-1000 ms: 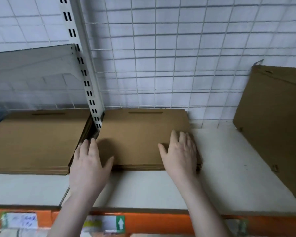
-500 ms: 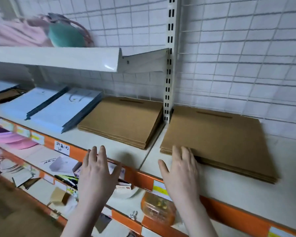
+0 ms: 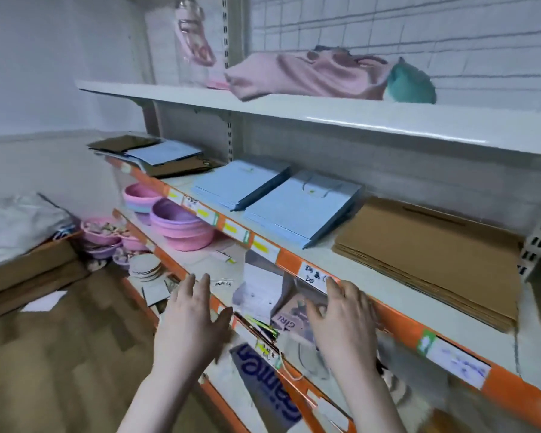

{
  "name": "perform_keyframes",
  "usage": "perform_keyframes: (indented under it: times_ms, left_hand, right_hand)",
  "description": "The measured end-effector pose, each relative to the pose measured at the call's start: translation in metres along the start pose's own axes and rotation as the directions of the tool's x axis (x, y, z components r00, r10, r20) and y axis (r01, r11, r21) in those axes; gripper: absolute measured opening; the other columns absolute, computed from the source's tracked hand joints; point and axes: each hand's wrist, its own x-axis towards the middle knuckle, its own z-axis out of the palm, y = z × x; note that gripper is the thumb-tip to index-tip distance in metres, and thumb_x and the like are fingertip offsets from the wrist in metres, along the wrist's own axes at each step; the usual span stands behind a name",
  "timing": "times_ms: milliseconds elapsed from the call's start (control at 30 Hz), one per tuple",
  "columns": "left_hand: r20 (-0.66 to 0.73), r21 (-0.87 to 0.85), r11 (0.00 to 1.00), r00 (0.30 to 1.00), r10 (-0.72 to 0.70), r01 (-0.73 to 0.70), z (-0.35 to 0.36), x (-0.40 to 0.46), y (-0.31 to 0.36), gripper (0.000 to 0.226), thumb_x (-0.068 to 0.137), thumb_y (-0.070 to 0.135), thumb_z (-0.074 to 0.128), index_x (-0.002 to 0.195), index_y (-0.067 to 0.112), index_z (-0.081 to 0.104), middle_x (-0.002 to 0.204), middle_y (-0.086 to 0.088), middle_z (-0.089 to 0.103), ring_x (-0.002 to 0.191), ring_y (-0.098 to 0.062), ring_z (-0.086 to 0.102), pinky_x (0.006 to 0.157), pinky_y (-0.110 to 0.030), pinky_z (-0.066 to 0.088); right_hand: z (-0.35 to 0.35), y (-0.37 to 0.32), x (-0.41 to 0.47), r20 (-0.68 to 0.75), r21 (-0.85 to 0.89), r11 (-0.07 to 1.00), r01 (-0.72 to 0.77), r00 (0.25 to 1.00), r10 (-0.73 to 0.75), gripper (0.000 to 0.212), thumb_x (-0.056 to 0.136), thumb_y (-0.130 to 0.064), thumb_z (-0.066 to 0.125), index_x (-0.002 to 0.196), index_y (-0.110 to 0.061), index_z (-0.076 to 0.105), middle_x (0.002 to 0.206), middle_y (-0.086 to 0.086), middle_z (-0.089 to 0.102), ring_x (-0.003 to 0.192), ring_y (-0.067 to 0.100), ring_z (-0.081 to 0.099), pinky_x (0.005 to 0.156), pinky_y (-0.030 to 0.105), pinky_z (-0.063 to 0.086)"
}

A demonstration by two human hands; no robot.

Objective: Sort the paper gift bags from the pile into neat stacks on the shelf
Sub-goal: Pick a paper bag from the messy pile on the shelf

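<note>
Hovering empty, fingers spread wide: left hand (image 3: 190, 320), right hand (image 3: 344, 317), below brown gift-bag stack (image 3: 431, 254), seemingly reaching for more.

Pink cloth (image 3: 297, 75) and a teal item (image 3: 411, 85) lie on the top shelf (image 3: 341, 115). Pink and purple bowls (image 3: 181, 225) sit lower down, cardboard boxes (image 3: 28, 270) on the wooden floor (image 3: 60, 370) at left.
</note>
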Motion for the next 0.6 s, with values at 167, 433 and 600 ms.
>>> perform_keyframes:
  times_ms: [167, 433, 600]
  left_hand:
    - [-0.016, -0.003, 0.996, 0.996, -0.084, 0.084, -0.033, 0.041, -0.077, 0.058, 0.083, 0.036, 0.065, 0.134, 0.013, 0.05, 0.131, -0.008, 0.054, 0.12, -0.028, 0.05, 0.096, -0.038, 0.043]
    - [-0.016, 0.043, 0.986, 0.987, -0.159, 0.159, -0.042, 0.131, -0.176, 0.054, 0.088, 0.045, 0.055, 0.137, 0.026, 0.045, 0.131, 0.005, 0.051, 0.12, -0.017, 0.048, 0.091, -0.03, 0.045]
    - [-0.011, 0.105, 0.977, 0.983, -0.185, 0.185, -0.038, 0.218, -0.233, 0.051, 0.09, 0.045, 0.053, 0.136, 0.027, 0.043, 0.133, 0.007, 0.048, 0.122, -0.015, 0.045, 0.093, -0.026, 0.041]
  right_hand:
    - [0.028, -0.085, 0.028, 0.121, -0.009, 0.997, 0.074, 0.99, -0.073, 0.041, 0.096, -0.044, 0.039, 0.129, -0.021, 0.05, 0.131, 0.003, 0.052, 0.12, 0.021, 0.048, 0.094, 0.03, 0.037]
    - [0.095, -0.197, 0.1, 0.239, -0.026, 0.976, 0.216, 0.949, -0.204, 0.041, 0.097, -0.043, 0.036, 0.128, -0.02, 0.051, 0.127, 0.001, 0.056, 0.116, 0.021, 0.052, 0.088, 0.03, 0.041]
    - [0.151, -0.268, 0.174, 0.171, 0.015, 0.96, 0.281, 0.945, -0.279, 0.042, 0.097, -0.042, 0.036, 0.131, -0.02, 0.048, 0.129, -0.001, 0.054, 0.117, 0.02, 0.049, 0.09, 0.03, 0.04]
